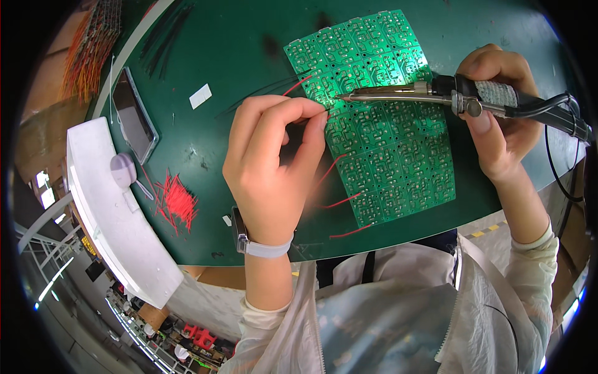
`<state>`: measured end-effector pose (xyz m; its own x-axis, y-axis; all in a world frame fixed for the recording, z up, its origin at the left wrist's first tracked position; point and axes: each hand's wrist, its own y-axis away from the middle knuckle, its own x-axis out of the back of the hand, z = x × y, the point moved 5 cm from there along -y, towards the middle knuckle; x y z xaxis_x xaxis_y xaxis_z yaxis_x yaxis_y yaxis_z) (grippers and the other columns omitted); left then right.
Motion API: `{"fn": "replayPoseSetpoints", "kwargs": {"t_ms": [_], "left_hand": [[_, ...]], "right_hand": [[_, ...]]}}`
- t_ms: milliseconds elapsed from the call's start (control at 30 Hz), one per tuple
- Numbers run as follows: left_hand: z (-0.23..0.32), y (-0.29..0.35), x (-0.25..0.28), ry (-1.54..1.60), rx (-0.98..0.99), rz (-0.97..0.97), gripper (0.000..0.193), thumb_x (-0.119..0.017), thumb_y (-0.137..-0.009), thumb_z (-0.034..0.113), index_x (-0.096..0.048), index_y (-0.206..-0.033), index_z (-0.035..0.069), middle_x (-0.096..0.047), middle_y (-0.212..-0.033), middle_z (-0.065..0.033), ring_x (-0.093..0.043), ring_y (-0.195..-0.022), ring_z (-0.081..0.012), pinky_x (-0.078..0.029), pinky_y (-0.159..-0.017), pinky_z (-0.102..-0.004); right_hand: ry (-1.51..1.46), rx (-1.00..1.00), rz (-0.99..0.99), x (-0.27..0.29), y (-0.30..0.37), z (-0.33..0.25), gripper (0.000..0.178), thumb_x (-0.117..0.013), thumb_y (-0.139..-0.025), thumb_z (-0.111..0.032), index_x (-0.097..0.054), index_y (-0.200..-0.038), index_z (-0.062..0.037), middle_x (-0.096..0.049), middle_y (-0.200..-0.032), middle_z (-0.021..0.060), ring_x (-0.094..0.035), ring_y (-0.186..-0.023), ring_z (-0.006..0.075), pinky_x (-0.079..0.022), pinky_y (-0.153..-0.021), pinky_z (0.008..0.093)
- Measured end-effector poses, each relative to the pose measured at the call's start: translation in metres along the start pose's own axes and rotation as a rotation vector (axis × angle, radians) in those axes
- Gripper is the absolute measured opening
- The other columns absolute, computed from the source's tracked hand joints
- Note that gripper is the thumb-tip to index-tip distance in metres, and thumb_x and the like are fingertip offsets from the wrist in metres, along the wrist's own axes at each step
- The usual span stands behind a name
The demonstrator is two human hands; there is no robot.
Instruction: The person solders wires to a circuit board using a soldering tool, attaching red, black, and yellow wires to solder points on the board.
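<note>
A green panel of circuit boards lies on the green table, covered with solder points. My left hand is closed in a pinch at the panel's left edge, on what looks like a thin black wire. My right hand grips a soldering iron, a metal tube clamped along its shaft. The iron's tip touches or nearly touches the panel, just beyond my left fingertips. Red wires stick out from the panel's left edge. Thin black wires stretch leftward from it, partly behind my left hand.
Loose red wires lie in a pile at left, with black wires farther back. A phone rests by a curved white foam piece. A small white label lies near it. The iron's black cable loops at right.
</note>
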<state>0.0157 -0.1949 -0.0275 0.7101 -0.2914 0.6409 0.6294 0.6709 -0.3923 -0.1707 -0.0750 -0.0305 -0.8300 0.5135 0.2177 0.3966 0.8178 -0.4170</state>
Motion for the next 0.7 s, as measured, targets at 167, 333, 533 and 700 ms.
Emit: {"fn": "replayPoseSetpoints", "kwargs": {"t_ms": [167, 333, 533, 700], "left_hand": [[0.0003, 0.0002, 0.0001, 0.020, -0.009, 0.014, 0.016, -0.067, -0.070, -0.009, -0.061, -0.080, 0.001, -0.058, -0.078, -0.0025, -0.045, -0.062, -0.0082, -0.036, -0.054, -0.0207], [0.0009, -0.0003, 0.0010, 0.023, 0.014, 0.010, 0.015, -0.067, -0.069, -0.009, -0.061, -0.079, 0.001, -0.058, -0.078, -0.0020, -0.043, -0.061, -0.0077, -0.035, -0.054, -0.0202], [0.0013, -0.0013, 0.0014, 0.027, 0.024, 0.008, 0.015, -0.068, -0.069, -0.009, -0.062, -0.078, 0.002, -0.058, -0.077, -0.0013, -0.043, -0.061, -0.0075, -0.035, -0.054, -0.0200], [0.0017, -0.0021, 0.0023, 0.009, 0.020, 0.001, 0.015, -0.069, -0.068, -0.008, -0.062, -0.078, 0.002, -0.058, -0.077, -0.0010, -0.043, -0.061, -0.0074, -0.035, -0.053, -0.0201]], "right_hand": [[0.029, 0.081, -0.030, -0.0027, -0.0012, -0.0003, 0.035, -0.064, -0.078, -0.020, -0.046, -0.097, 0.0030, -0.049, -0.083, 0.0114, -0.043, -0.066, 0.0114, -0.035, -0.057, 0.0217], [0.035, 0.074, -0.044, -0.0025, -0.0001, 0.0004, 0.036, -0.064, -0.078, -0.021, -0.045, -0.096, 0.0032, -0.048, -0.083, 0.0118, -0.043, -0.067, 0.0119, -0.035, -0.058, 0.0220], [0.042, 0.100, -0.056, -0.0026, -0.0003, -0.0002, 0.036, -0.064, -0.078, -0.022, -0.046, -0.096, 0.0034, -0.048, -0.083, 0.0117, -0.043, -0.067, 0.0123, -0.035, -0.058, 0.0222], [0.025, 0.085, -0.056, -0.0030, 0.0001, 0.0004, 0.035, -0.063, -0.078, -0.021, -0.046, -0.096, 0.0032, -0.048, -0.082, 0.0114, -0.043, -0.068, 0.0126, -0.036, -0.058, 0.0225]]}}
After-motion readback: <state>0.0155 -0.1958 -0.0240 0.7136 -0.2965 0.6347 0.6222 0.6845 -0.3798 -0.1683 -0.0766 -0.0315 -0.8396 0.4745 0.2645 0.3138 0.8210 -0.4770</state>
